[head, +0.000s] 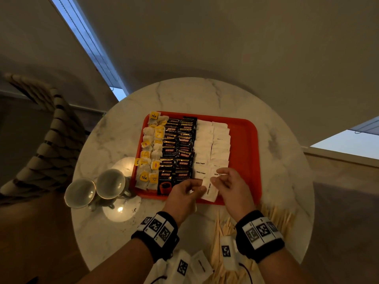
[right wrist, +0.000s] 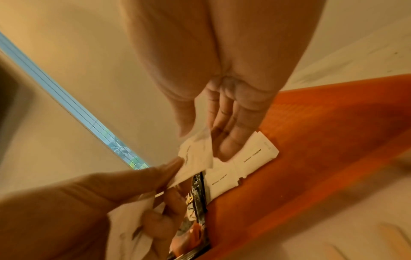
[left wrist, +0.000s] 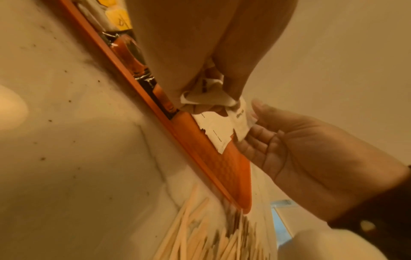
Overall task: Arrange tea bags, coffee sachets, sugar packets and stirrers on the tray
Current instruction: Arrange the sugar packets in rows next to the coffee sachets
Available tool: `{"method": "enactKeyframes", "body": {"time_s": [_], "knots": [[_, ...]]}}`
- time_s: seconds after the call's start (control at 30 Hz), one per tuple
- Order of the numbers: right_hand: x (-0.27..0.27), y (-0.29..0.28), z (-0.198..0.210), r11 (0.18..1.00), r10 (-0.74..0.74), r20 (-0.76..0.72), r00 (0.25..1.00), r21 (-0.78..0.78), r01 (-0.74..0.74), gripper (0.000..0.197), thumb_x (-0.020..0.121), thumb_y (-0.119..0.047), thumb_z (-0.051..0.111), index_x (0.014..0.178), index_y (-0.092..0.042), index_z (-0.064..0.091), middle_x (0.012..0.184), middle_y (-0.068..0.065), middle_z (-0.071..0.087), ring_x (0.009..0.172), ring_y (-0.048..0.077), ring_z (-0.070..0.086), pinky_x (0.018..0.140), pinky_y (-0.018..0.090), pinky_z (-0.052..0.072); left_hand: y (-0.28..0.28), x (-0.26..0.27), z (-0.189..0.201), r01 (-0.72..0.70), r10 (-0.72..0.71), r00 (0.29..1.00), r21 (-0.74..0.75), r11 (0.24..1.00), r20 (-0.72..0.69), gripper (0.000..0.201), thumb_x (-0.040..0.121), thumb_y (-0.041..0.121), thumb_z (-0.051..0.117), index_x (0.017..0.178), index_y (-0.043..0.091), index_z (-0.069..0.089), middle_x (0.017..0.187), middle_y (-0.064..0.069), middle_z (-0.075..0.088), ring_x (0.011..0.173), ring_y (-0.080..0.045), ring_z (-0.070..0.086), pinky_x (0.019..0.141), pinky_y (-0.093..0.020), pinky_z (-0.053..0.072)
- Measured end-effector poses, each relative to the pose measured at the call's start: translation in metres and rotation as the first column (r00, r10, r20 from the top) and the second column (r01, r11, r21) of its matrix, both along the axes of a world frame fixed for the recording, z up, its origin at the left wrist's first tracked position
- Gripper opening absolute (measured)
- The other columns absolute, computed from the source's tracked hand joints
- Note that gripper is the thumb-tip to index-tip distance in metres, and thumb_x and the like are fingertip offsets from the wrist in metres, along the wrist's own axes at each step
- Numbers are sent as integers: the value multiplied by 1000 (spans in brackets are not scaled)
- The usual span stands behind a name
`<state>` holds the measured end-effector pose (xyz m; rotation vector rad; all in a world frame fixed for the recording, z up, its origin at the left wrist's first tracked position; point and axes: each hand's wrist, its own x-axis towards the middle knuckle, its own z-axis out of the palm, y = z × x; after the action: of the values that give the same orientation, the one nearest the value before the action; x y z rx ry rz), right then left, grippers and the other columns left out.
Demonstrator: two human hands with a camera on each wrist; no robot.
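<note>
Round marble desk point(head: 205, 93) carries an orange tray point(head: 246, 152) at centre. On the tray, left to right: two columns of tea bags point(head: 150, 152), two columns of dark coffee sachets point(head: 177, 150), two columns of white sugar packets point(head: 212, 146). The tray's right part is bare.

Left hand point(head: 184, 194) over the tray's near edge: grip closed on several sugar packets point(left wrist: 205, 98) bunched in curled fingers, thumb and forefinger pinching one loose sugar packet point(head: 209, 190) by its left end. Right hand point(head: 229, 186) just beside it: fingers nearly straight, grip wide, fingertips point(right wrist: 227, 149) resting on the same packet and on the nearest packet of the right sugar column.

Wooden stirrers point(head: 221, 238) lie heaped on the desk near its near edge, right of centre, off the tray. More sugar packets point(head: 200, 265) lie at the near edge. Two cups point(head: 96, 188) stand near the tray's near-left corner.
</note>
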<state>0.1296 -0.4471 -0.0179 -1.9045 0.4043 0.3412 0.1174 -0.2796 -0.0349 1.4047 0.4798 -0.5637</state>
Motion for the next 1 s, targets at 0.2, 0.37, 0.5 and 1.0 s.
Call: {"method": "enactKeyframes", "body": {"time_s": [0.2,0.37,0.5,1.0], "knots": [[0,7,-8,995,88,-102,991,43,-84,18,98,-9,62,106,-25,63,102,0,70,84,12,71,74,29,61,-3,-1,-7,-126,127,992,66,990,-12,17,95,22,70,104,9,68,79,2,64,48,2,48,50,-19,37],[24,6,-21,866,291,-36,956,-416,-279,24,101,-14,53,113,-28,69,107,-6,65,99,13,61,87,33,54,8,-11,-5,-62,82,980,112,992,-182,16,100,27,61,101,12,68,70,2,53,51,-9,44,44,-21,35],[39,16,-31,783,366,-85,927,-511,-356,23,101,-15,53,118,-22,68,113,2,67,105,21,61,91,37,52,10,-7,-3,-180,192,943,66,981,-271,24,102,9,47,112,3,69,91,-16,62,73,-17,53,59,-26,41],[-9,21,14,955,234,-99,967,212,-210,17,86,-28,80,100,-23,72,88,-3,75,83,10,73,73,26,60,16,-9,10,-314,283,947,-255,915,-150,37,91,5,68,128,9,61,105,-12,71,91,-22,71,83,-36,57]]}}
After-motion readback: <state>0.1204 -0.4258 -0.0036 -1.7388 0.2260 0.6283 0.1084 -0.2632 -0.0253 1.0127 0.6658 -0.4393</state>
